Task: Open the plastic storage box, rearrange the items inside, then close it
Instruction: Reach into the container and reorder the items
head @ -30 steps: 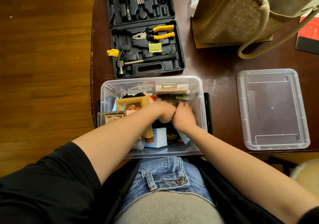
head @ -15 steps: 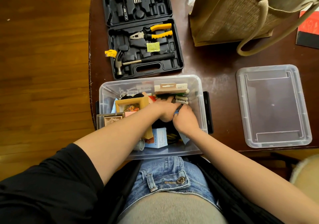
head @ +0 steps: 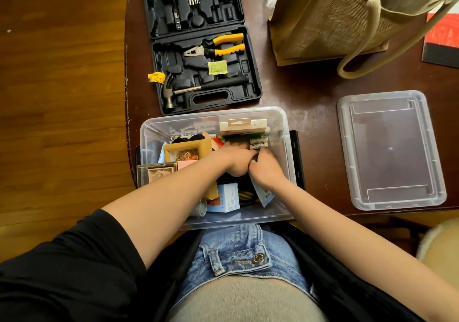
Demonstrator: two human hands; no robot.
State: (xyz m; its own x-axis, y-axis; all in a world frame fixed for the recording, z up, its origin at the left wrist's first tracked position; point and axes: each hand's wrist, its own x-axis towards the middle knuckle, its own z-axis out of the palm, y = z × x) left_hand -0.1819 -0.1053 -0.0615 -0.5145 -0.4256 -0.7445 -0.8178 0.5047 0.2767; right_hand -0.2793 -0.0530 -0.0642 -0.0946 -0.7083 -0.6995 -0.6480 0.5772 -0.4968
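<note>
**Both hands working inside the open box**

The clear box is sitting at the near worktop edge, long axis running left to right. The left hand and right hand are meeting inside it, fingers curled; what they are grasping I cannot tell. The lid is lying apart on the right, a tool case beyond.

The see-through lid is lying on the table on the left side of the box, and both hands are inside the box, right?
Not quite. In the head view the clear lid lies on the table to the right of the storage box, not the left. Both the left hand and the right hand are inside the box.
</note>
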